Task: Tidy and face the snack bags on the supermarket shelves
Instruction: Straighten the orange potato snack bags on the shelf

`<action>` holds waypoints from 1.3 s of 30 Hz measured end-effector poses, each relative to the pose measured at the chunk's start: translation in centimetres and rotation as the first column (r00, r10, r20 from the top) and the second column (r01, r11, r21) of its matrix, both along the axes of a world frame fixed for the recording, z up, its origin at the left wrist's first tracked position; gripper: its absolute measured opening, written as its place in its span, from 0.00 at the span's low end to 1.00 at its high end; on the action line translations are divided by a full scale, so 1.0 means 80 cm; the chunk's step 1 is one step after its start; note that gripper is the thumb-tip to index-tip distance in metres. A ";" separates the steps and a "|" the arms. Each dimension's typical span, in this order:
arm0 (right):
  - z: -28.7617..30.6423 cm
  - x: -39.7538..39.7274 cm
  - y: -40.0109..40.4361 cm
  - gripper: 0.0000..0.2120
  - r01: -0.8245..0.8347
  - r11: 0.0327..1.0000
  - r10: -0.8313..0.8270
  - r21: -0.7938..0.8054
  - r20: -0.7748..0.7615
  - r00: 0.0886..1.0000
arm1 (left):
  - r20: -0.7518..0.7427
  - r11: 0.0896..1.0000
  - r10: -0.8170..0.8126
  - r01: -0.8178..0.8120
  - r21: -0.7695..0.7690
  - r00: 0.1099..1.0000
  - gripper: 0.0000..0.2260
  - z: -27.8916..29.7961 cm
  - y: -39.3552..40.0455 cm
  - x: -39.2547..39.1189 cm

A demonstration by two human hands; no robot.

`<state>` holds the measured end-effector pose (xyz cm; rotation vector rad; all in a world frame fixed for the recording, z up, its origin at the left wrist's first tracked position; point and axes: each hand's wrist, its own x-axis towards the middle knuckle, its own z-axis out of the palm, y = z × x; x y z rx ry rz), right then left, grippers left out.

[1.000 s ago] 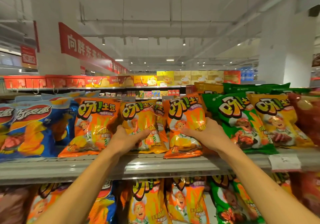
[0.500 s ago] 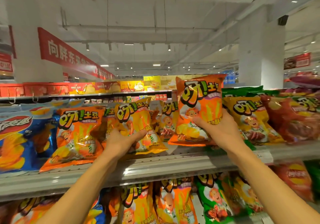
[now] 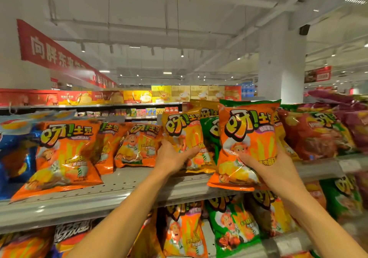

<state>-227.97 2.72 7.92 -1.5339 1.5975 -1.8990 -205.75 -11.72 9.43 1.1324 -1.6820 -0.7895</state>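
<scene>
On grey perforated metal shelf (image 3: 127, 180): glossy orange crinkled snack bag (image 3: 248, 148) gripped by right hand (image 3: 264, 170), now shifted rightward over green bags (wrong facing?); left hand (image 3: 171, 158) fingers curled round yellow-orange foil bag (image 3: 184, 138), lifted too.

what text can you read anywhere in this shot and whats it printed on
"呀!土豆": big logo on the orange bag gripped by the right hand.
"呀!土豆": same logo on the yellow-orange bag under the left hand.
"呀!土豆": on the large orange bag standing at the left of the shelf.
"向胖东来": start of the red banner; the rest is blurred.
Flavour lines on the bags, the price tag and the distant boxes: too small or blurred.
</scene>
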 end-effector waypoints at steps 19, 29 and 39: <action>0.039 0.182 -0.065 0.39 -0.112 0.993 0.108 -0.036 -0.087 0.990 | 0.667 0.933 0.357 -0.209 -0.294 0.653 0.23 -0.014 0.069 0.191; 0.019 0.307 -0.172 0.42 -0.168 0.952 0.205 0.257 -0.126 0.971 | 0.656 0.844 0.525 -0.232 -0.483 0.542 0.17 -0.031 0.096 0.249; 0.022 0.313 -0.196 0.25 -0.194 0.860 0.302 0.473 -0.165 0.939 | 0.559 0.777 0.592 -0.227 -0.587 0.581 0.16 -0.049 0.087 0.253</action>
